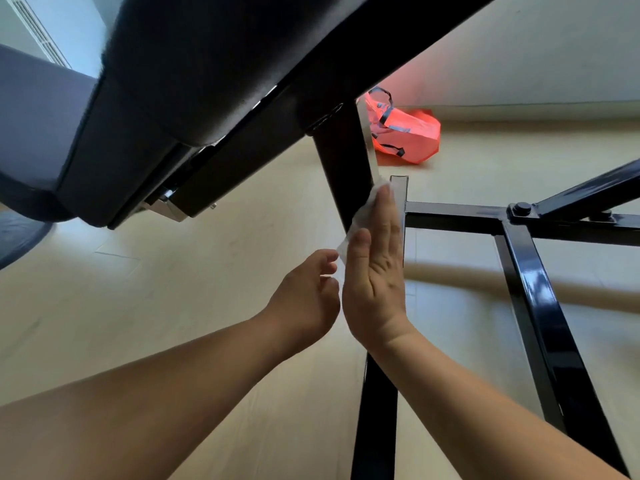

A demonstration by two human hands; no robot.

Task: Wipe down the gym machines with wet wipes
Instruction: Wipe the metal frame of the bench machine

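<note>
Where pad (180, 81) fills upper left, our left hand (304, 292) hangs below, loosely curled, holding nothing, just beside wipe (363, 213) corner. Our right hand (374, 282), fingers straight, presses wipe flat against post (343, 157). Orange bag (412, 136) on floor beyond; contents we cannot tell. Black frame (540, 289) at right.

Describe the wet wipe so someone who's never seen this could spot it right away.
A black padded bench fills the upper left, and a dark post slants down from it to mid-picture. The wipe is the white sheet pressed against that post under the straight fingers of the right hand. It is the only white, crumpled thing among black bars.
</note>
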